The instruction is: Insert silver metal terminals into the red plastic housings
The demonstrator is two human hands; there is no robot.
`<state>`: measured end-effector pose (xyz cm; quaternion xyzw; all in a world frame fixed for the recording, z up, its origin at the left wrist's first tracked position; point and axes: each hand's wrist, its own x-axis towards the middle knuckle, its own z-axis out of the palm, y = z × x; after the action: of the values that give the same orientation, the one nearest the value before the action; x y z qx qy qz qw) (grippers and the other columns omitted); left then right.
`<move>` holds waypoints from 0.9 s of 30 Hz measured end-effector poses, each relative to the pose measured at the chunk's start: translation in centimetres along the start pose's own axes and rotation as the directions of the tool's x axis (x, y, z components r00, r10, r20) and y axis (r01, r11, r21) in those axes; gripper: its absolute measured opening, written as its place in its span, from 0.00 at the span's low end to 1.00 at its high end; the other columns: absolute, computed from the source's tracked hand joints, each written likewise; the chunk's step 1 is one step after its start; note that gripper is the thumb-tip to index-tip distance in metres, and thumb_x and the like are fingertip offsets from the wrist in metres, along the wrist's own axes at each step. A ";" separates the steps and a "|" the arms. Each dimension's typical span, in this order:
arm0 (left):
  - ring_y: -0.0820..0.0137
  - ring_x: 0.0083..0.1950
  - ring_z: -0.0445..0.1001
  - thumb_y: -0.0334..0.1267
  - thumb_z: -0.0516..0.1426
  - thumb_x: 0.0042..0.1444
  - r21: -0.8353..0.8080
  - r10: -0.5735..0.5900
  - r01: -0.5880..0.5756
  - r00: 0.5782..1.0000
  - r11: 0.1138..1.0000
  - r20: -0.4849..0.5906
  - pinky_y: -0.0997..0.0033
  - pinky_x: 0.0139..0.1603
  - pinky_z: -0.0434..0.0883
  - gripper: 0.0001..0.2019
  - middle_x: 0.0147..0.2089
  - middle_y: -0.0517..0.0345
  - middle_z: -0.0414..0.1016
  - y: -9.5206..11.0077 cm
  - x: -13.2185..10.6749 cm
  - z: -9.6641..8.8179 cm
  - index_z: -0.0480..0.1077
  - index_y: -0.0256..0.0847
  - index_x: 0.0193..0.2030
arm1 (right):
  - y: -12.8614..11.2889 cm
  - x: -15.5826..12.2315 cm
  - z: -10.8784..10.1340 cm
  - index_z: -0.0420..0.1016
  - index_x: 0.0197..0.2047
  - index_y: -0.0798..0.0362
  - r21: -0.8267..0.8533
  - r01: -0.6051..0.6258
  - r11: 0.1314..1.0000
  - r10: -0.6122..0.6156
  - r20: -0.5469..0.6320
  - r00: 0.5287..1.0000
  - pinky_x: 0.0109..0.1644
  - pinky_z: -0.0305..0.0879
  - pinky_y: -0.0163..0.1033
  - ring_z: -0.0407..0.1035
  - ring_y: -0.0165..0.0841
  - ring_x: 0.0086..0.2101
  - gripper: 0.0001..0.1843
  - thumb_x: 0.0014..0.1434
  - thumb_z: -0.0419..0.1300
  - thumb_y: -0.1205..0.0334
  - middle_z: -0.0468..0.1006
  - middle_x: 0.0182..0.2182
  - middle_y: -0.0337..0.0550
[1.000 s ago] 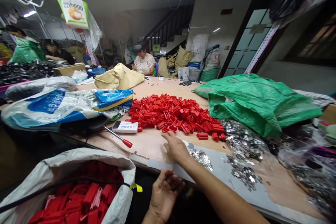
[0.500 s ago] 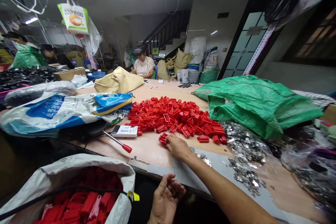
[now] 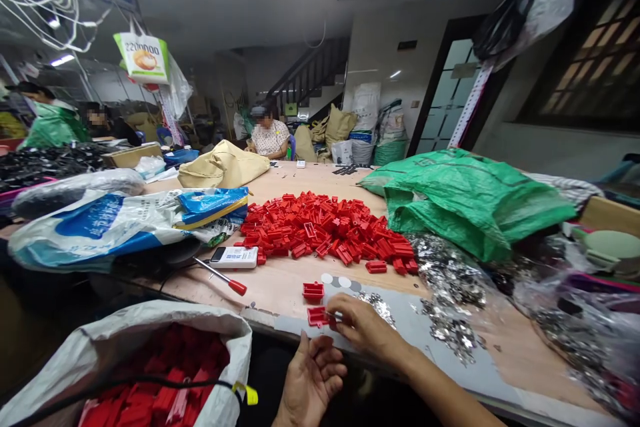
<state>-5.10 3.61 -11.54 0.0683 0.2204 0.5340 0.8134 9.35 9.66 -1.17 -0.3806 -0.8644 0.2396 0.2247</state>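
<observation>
My right hand is over the near edge of the table, its fingers closed on one end of a red plastic part, a small open box shape. A second red plastic part lies on the table just beyond it. My left hand is palm up below the table edge, fingers apart and slightly curled, with nothing in it. Farther back is a big heap of red plastic parts. Small shiny metal pieces lie beside my right hand on a grey sheet.
An open white sack of red parts stands at lower left, a black cable across it. A red-handled tool and a white device lie left of the heap. At right are a green sack and bagged metal pieces. A person sits opposite.
My right hand has come from the heap's front edge toward me with a red part. Another red part now lies separately on the table. My left hand stays nearly in place.
</observation>
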 end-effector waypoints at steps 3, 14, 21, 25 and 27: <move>0.68 0.20 0.76 0.61 0.50 0.55 0.067 -0.169 0.164 0.982 0.984 0.078 0.78 0.16 0.65 0.31 0.26 0.46 0.79 -0.4 0.3 -0.3 0.74 0.30 0.40 | -1.5 -2.4 -0.6 0.72 0.37 0.50 0.077 0.000 0.997 -0.005 0.062 0.998 0.42 0.63 0.32 0.69 0.30 0.37 0.07 0.57 0.56 0.69 0.75 0.37 0.39; 0.68 0.22 0.77 0.42 0.55 0.59 0.355 -0.300 0.231 0.941 0.906 0.154 0.79 0.17 0.69 0.13 0.31 0.49 0.79 -1.8 -1.6 -1.1 0.70 0.35 0.45 | -2.3 -9.0 1.5 0.72 0.43 0.50 0.110 -0.036 0.993 0.038 -0.011 0.999 0.49 0.63 0.34 0.69 0.31 0.44 0.17 0.54 0.52 0.75 0.74 0.44 0.42; 0.61 0.41 0.79 0.38 0.61 0.54 0.332 -0.266 0.197 0.947 0.923 0.178 0.63 0.40 0.76 0.16 0.43 0.49 0.78 -0.6 -2.2 0.1 0.69 0.37 0.49 | 2.6 -13.5 -1.4 0.73 0.38 0.49 -0.047 -0.447 0.893 0.401 -0.365 0.840 0.42 0.65 0.38 0.71 0.35 0.37 0.08 0.60 0.52 0.61 0.77 0.36 0.42; 0.59 0.49 0.76 0.36 0.64 0.50 0.281 -0.148 0.073 0.955 0.957 0.256 0.57 0.52 0.71 0.15 0.49 0.50 0.76 0.0 -0.4 2.5 0.70 0.40 0.45 | 5.2 -15.0 -3.7 0.73 0.38 0.49 -0.176 -0.595 0.785 0.468 -0.461 0.754 0.41 0.64 0.39 0.72 0.36 0.37 0.10 0.60 0.52 0.58 0.78 0.37 0.42; 0.59 0.51 0.75 0.35 0.65 0.49 0.273 -0.088 0.003 0.950 0.962 0.298 0.56 0.55 0.69 0.15 0.47 0.55 0.77 0.3 0.9 4.2 0.70 0.41 0.44 | 5.9 -14.6 -4.6 0.73 0.39 0.50 -0.260 -0.645 0.718 0.487 -0.474 0.734 0.40 0.64 0.38 0.72 0.36 0.38 0.10 0.61 0.51 0.59 0.78 0.38 0.42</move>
<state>-3.22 5.08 -7.94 0.2553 0.1629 0.4628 0.8331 24.18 3.12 -4.03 -0.7073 -0.6730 0.0351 0.2134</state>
